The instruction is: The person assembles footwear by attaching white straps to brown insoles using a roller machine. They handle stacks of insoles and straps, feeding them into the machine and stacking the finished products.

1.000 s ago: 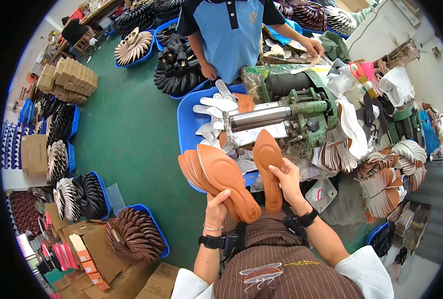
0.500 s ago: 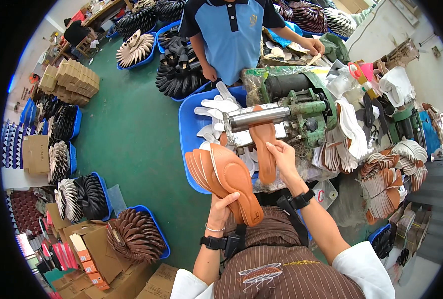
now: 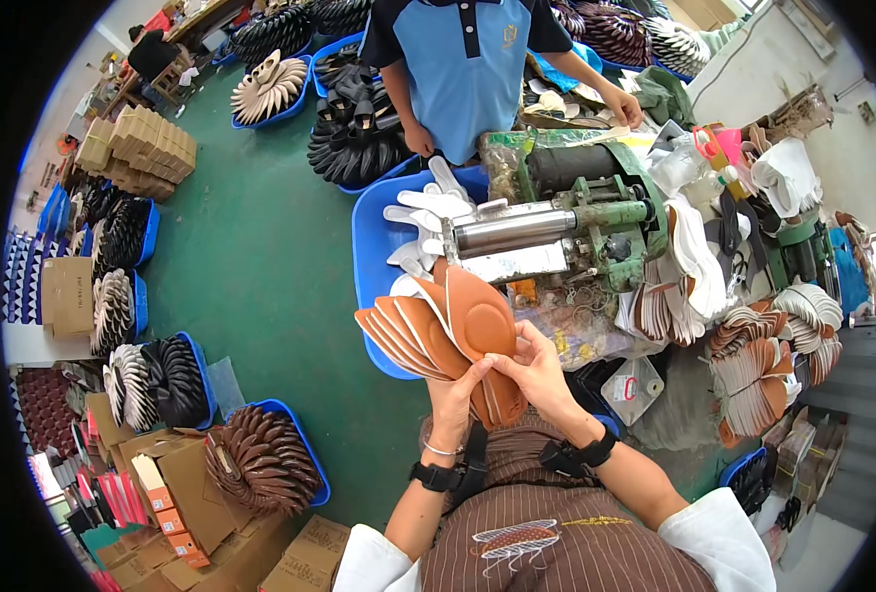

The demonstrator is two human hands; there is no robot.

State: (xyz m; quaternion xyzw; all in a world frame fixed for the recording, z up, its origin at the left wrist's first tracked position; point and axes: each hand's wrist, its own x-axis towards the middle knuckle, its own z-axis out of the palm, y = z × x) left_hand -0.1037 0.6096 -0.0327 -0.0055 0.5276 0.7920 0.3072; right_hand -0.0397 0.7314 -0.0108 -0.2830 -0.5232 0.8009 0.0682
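Note:
A fanned stack of tan-brown insoles (image 3: 413,337) with pale edges is gripped in my left hand (image 3: 450,403), thumb on top. My right hand (image 3: 545,380) pinches the brown insole (image 3: 482,314) on the stack's right side, its thumb close to my left thumb. The lower ends of the insoles are partly covered by my fingers. Just beyond the stack lies a green roller machine (image 3: 611,212) with a shiny metal roller (image 3: 517,233); neither hand touches it. White insoles (image 3: 436,204) lie in a blue tub (image 3: 367,237) left of the machine.
Across the machine stands a person in a blue shirt (image 3: 473,79), one hand over materials on the bench. Piles of brown and white insoles (image 3: 754,380) stand at right. Blue tubs with fanned insoles (image 3: 265,464) and cardboard boxes (image 3: 201,493) line the left.
My right hand has come away from the roller, moving left and toward me, and brought its insole onto the stack. Both hands now meet at the stack.

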